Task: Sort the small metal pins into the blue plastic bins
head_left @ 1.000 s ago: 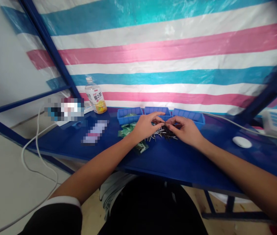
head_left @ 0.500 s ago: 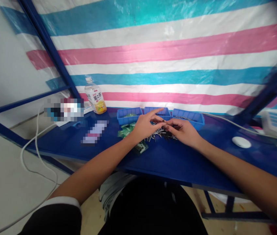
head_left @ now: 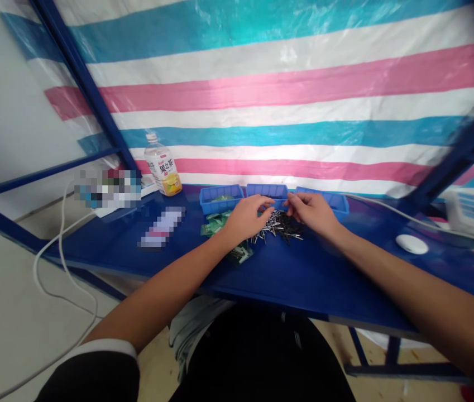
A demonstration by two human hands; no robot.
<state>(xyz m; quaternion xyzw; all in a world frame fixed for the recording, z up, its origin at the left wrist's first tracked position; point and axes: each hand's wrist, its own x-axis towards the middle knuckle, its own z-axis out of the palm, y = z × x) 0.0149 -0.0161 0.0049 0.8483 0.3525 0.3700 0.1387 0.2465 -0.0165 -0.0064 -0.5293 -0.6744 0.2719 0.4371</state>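
left hand: thumb, fingers parted | right hand: fingertips bunched, cannot tell if holding | pins: below fingertips | trays: beyond fingers

Blue table: rods, green pieces, bins, bottle.

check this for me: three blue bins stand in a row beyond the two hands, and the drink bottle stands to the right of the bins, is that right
Not quite: the drink bottle stands to the left of the three blue bins, as the head view shows.
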